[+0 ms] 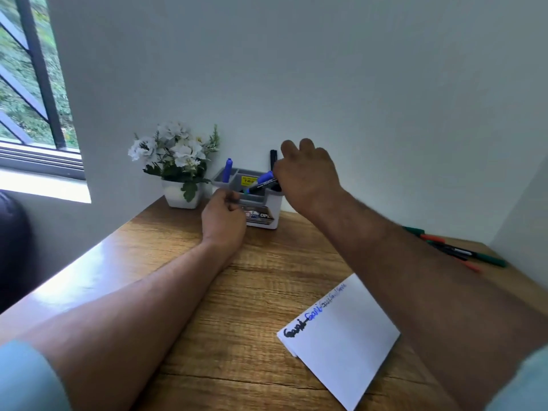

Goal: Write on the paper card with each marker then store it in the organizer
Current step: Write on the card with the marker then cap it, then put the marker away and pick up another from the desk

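A grey and white organizer (264, 220) stands at the back of the wooden desk against the wall. My right hand (305, 176) is over it, shut on a blue-capped marker (262, 181) that lies tilted across the organizer's compartments. A blue marker (228, 170) stands upright in the left compartment and a black marker (273, 158) sticks up behind my right hand. My left hand (224, 221) is closed against the organizer's front left side, seemingly steadying it. The white paper card (344, 339) lies near the front right with black and blue writing along its top edge.
A white pot of white flowers (178, 161) stands left of the organizer. Several green, red and black markers (462, 250) lie on the desk at the far right, partly behind my right forearm. A window is at the left, and walls close in behind and on the right.
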Demonstrator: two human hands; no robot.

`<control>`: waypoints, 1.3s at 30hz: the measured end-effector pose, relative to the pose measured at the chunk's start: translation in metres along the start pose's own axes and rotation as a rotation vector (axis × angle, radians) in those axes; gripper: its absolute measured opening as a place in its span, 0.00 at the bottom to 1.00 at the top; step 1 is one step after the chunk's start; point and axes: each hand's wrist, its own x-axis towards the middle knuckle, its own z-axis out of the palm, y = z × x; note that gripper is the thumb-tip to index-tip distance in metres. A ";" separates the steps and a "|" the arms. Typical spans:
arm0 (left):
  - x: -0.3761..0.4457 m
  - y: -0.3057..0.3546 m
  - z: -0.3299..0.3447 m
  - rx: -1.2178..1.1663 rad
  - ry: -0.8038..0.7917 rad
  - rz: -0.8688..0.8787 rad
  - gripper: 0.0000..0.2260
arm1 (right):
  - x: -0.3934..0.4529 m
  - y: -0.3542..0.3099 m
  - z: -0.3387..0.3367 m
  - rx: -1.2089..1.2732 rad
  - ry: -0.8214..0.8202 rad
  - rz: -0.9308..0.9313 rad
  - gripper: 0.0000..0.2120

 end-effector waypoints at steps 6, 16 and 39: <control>-0.001 0.001 -0.001 0.035 -0.008 0.022 0.10 | 0.024 -0.019 0.005 0.117 -0.163 -0.130 0.26; -0.011 0.005 0.000 0.262 -0.150 0.274 0.05 | -0.036 0.029 0.036 0.611 0.164 0.081 0.20; -0.038 0.020 0.010 0.694 -0.509 0.854 0.24 | -0.082 0.070 0.093 0.701 -0.115 -0.046 0.07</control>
